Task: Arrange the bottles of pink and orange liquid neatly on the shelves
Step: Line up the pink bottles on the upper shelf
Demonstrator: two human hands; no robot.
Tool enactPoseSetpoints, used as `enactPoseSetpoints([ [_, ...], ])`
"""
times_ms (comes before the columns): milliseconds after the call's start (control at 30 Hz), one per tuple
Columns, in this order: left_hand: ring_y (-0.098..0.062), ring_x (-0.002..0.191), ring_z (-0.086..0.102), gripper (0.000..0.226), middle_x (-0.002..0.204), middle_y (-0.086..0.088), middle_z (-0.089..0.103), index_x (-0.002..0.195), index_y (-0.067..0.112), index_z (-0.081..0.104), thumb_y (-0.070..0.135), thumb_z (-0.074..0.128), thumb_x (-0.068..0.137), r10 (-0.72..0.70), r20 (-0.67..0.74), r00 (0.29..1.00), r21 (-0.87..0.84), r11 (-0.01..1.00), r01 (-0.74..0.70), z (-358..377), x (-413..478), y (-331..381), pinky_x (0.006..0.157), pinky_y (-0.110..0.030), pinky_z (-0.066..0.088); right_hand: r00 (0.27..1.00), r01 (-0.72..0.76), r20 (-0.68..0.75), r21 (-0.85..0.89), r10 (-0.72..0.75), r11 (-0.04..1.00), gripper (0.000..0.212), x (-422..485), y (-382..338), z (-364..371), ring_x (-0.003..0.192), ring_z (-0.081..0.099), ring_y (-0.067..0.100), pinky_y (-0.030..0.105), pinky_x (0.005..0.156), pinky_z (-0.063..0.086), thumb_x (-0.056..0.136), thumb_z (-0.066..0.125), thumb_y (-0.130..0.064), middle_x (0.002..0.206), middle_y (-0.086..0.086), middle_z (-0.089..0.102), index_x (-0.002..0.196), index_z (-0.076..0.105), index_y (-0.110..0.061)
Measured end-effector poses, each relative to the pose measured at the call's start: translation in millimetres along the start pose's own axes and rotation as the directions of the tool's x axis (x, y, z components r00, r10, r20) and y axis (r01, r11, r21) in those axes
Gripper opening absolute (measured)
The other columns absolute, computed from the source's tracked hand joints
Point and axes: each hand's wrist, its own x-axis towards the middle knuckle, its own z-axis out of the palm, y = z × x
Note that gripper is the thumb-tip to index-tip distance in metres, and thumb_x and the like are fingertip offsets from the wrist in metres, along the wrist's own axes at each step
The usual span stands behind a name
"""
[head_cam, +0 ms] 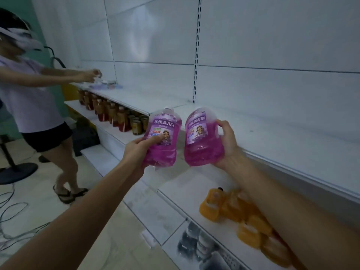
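Observation:
I hold two bottles of pink liquid with purple labels in front of the white shelving. My left hand grips the left pink bottle from its left side, thumb across the label. My right hand grips the right pink bottle from its right side. Both bottles hang in the air just before the front edge of the upper white shelf, tilted slightly towards it. Several orange-liquid bottles stand on the lower shelf under my right forearm, which hides part of them.
Another person stands at the left, hands at the far end of the upper shelf. Brown-red bottles and jars line a lower shelf there. Dark packages lie on the bottom shelf. Cables and a fan base sit on the floor.

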Motion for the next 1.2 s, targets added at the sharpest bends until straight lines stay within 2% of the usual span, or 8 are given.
enactPoseSetpoints([
  [300,-0.029,0.089,0.067,0.047,0.102,-0.013,0.067,0.111,0.005,0.057,0.017,0.078,0.071,0.053,-0.014,0.998,0.171,0.984,-0.05,25.6,149.9,23.4,0.075,-0.043,0.057,0.939,0.109,-0.272,-0.346,-0.211,0.932,0.037,113.3,-83.7,-30.1,0.067,0.065,0.024,0.034,0.066,0.057,0.08,0.067,-0.023,0.081,0.011,0.066,0.111,0.06,-0.003],
  [400,-0.029,0.091,0.067,0.04,0.101,-0.012,0.067,0.105,0.01,0.059,0.02,0.078,0.072,0.05,0.012,0.999,0.252,0.966,-0.051,30.7,191.2,21.4,0.082,-0.046,0.056,0.855,0.072,-0.391,-0.56,-0.341,0.825,0.022,140.4,-92.0,-46.4,0.071,0.066,0.025,0.037,0.074,0.055,0.083,0.064,-0.023,0.085,0.012,0.069,0.098,0.065,-0.006],
  [567,-0.028,0.09,0.067,0.05,0.1,-0.013,0.069,0.11,0.002,0.061,0.029,0.078,0.072,0.024,0.082,0.996,0.318,0.947,-0.049,38.0,260.4,30.1,0.084,-0.04,0.055,0.81,-0.008,-0.396,-0.745,-0.433,0.667,0.039,183.3,-93.4,-63.6,0.087,0.065,0.027,0.035,0.069,0.052,0.09,0.05,-0.026,0.11,0.007,0.054,0.127,0.041,-0.021],
  [633,-0.026,0.09,0.066,0.048,0.102,-0.012,0.068,0.113,0.003,0.062,0.03,0.075,0.075,0.068,0.165,0.984,0.439,0.888,-0.135,40.4,288.8,39.9,0.076,-0.031,0.054,0.779,-0.099,-0.433,-0.799,-0.454,0.593,0.011,199.2,-95.1,-67.2,0.083,0.062,0.024,0.036,0.072,0.048,0.086,0.049,-0.029,0.098,0.006,0.057,0.095,0.052,-0.023],
  [733,-0.025,0.091,0.061,0.042,0.105,-0.009,0.067,0.112,0.009,0.065,0.038,0.065,0.082,0.082,0.289,0.954,0.648,0.717,-0.257,43.5,321.8,51.1,0.066,-0.025,0.047,0.717,-0.269,-0.482,-0.858,-0.504,0.437,0.016,217.6,-100.1,-61.4,0.079,0.057,0.022,0.029,0.065,0.043,0.082,0.051,-0.034,0.083,0.002,0.062,0.076,0.057,-0.02],
  [900,-0.022,0.107,0.053,0.041,0.13,-0.006,0.056,0.129,0.022,0.055,0.029,0.055,0.089,0.114,0.532,0.839,0.711,0.479,-0.516,53.9,353.4,57.3,0.085,-0.028,0.041,0.66,-0.297,-0.462,-0.885,-0.592,0.359,0.04,249.4,-103.8,-57.0,0.12,0.052,0.022,0.025,0.09,0.041,0.093,0.044,-0.013,0.134,0.004,0.055,0.131,0.054,-0.017],
  [1067,-0.019,0.095,0.049,0.049,0.122,-0.009,0.051,0.132,0.02,0.05,0.036,0.058,0.087,0.096,0.662,0.743,0.661,0.391,-0.64,55.2,370.7,52.8,0.081,-0.028,0.039,0.504,-0.357,-0.498,-0.864,-0.705,0.356,0.036,274.9,-97.1,-54.4,0.116,0.054,0.024,0.022,0.083,0.037,0.095,0.039,-0.011,0.126,0.007,0.062,0.121,0.063,-0.014],
  [1200,-0.022,0.101,0.051,0.049,0.123,-0.011,0.053,0.129,0.021,0.052,0.042,0.058,0.085,0.094,0.671,0.736,0.655,0.39,-0.647,56.5,381.8,51.9,0.084,-0.029,0.039,0.509,-0.388,-0.519,-0.85,-0.687,0.355,0.035,269.2,-96.4,-53.3,0.114,0.053,0.021,0.02,0.082,0.035,0.099,0.038,-0.019,0.128,0.005,0.06,0.125,0.06,-0.016],
])
